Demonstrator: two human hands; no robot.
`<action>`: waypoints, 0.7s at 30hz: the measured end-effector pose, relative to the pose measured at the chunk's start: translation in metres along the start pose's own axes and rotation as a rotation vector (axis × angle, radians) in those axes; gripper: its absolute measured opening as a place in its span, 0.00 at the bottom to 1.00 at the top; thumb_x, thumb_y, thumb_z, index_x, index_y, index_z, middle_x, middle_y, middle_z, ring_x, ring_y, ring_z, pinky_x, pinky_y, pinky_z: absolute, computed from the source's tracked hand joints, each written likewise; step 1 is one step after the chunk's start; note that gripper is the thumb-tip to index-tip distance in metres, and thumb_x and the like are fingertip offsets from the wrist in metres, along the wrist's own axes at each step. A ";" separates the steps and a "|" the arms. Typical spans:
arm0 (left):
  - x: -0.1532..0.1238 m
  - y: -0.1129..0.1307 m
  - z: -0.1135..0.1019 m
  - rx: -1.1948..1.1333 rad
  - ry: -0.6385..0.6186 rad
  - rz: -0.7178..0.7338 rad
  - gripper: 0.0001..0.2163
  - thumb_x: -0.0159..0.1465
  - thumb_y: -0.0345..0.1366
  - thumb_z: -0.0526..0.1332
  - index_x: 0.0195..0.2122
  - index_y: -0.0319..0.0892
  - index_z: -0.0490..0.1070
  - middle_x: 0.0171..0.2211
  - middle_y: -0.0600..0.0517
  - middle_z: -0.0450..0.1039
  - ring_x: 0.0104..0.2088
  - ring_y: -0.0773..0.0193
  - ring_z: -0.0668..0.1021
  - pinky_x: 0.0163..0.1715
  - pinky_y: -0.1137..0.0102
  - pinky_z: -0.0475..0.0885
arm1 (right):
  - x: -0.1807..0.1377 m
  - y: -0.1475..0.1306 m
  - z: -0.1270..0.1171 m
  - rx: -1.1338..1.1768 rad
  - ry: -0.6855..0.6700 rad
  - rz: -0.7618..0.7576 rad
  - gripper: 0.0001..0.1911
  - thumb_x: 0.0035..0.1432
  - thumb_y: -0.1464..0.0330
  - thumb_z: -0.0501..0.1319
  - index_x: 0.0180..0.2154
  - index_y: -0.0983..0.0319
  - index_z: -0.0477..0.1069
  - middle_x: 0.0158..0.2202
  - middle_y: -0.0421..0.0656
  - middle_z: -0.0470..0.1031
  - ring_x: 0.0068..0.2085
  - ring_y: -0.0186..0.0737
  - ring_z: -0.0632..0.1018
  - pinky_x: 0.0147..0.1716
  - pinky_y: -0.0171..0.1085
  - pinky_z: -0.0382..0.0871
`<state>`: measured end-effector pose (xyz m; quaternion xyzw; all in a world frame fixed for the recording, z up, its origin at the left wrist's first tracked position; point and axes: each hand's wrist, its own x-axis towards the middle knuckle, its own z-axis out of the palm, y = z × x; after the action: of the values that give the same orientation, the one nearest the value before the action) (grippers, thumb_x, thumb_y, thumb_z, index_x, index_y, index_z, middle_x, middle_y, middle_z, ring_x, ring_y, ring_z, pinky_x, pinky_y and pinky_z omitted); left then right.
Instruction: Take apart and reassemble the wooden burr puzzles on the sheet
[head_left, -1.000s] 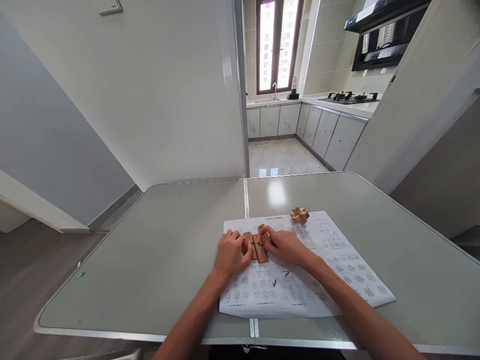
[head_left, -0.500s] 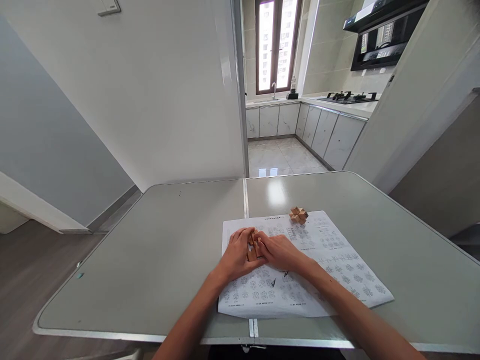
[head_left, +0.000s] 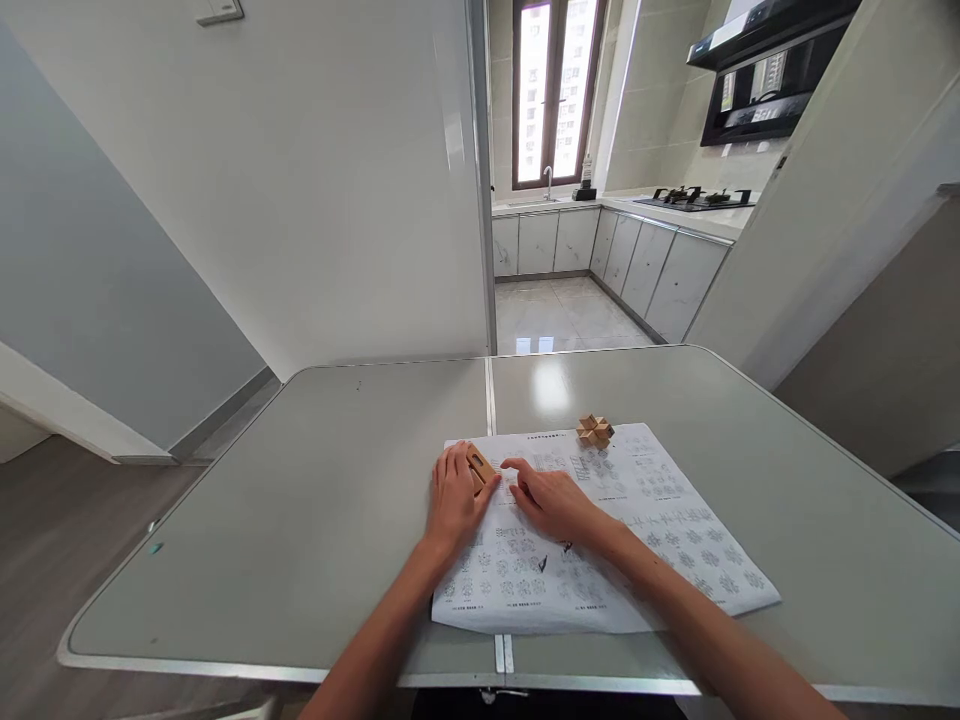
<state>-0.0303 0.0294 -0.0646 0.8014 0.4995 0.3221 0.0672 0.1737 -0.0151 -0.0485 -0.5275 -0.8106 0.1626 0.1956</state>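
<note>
Head view: the left hand point(head_left: 452, 495) is resting at the lower centre of the frame, over the left edge of a printed sheet point(head_left: 679, 490). Its fingers and thumb are closing around the wooden pieces point(head_left: 481, 466), with the thumb lying along their lower right side and the fingers covering their left side. The pieces are lying at the centre of the frame, below the middle line, and are tilting from upper left to lower right; a dark slot is showing in the uppermost piece, and the hand is hiding the remainder, so their exact number cannot be told. The right hand point(head_left: 551, 500) is lying just to the right, over the sheet, with its index finger and thumb standing apart and pointing left toward the pieces without touching them; its other fingers are curling under, and whether they are pressing on the paper cannot be told. A star-shaped wooden block point(head_left: 595, 431) is sitting on the sheet's far edge, right of centre. The grey table point(head_left: 315, 520) is supporting the sheet and is filling the lower half of the frame. In the upper right, a gas hob point(head_left: 697, 199) is standing on a worktop.
</note>
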 end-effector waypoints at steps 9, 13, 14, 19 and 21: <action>0.000 0.022 -0.015 -0.102 -0.096 0.242 0.11 0.68 0.32 0.60 0.51 0.46 0.68 0.51 0.47 0.74 0.55 0.52 0.75 0.54 0.56 0.72 | 0.000 -0.001 0.001 0.005 0.016 -0.005 0.17 0.73 0.68 0.49 0.60 0.61 0.61 0.33 0.41 0.80 0.35 0.43 0.81 0.34 0.36 0.61; 0.000 0.022 -0.016 -0.161 -0.140 0.249 0.10 0.67 0.30 0.60 0.50 0.45 0.69 0.47 0.48 0.75 0.49 0.55 0.77 0.50 0.59 0.74 | 0.000 -0.001 0.001 -0.005 0.015 0.005 0.14 0.73 0.68 0.49 0.56 0.62 0.64 0.34 0.42 0.80 0.35 0.43 0.81 0.33 0.36 0.61; 0.000 0.022 -0.016 -0.167 -0.147 0.244 0.10 0.68 0.30 0.60 0.49 0.45 0.69 0.47 0.48 0.75 0.48 0.55 0.77 0.49 0.59 0.74 | 0.000 -0.001 0.001 -0.006 0.015 0.004 0.14 0.73 0.68 0.49 0.56 0.62 0.64 0.34 0.42 0.80 0.35 0.43 0.81 0.33 0.36 0.61; 0.000 0.021 -0.017 -0.172 -0.156 0.234 0.08 0.68 0.31 0.59 0.48 0.45 0.69 0.46 0.47 0.75 0.48 0.54 0.77 0.49 0.58 0.74 | 0.001 0.001 0.003 -0.006 0.015 -0.017 0.13 0.72 0.68 0.50 0.55 0.61 0.65 0.33 0.41 0.80 0.35 0.43 0.81 0.32 0.36 0.60; 0.000 0.022 -0.018 -0.173 -0.161 0.227 0.08 0.68 0.31 0.59 0.47 0.45 0.69 0.46 0.47 0.75 0.48 0.54 0.77 0.49 0.58 0.74 | 0.001 0.001 0.004 -0.008 0.017 -0.024 0.12 0.72 0.68 0.50 0.54 0.61 0.65 0.33 0.41 0.80 0.34 0.43 0.81 0.32 0.36 0.59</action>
<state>-0.0242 0.0148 -0.0410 0.8672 0.3690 0.3042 0.1388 0.1723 -0.0142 -0.0523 -0.5197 -0.8160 0.1524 0.2022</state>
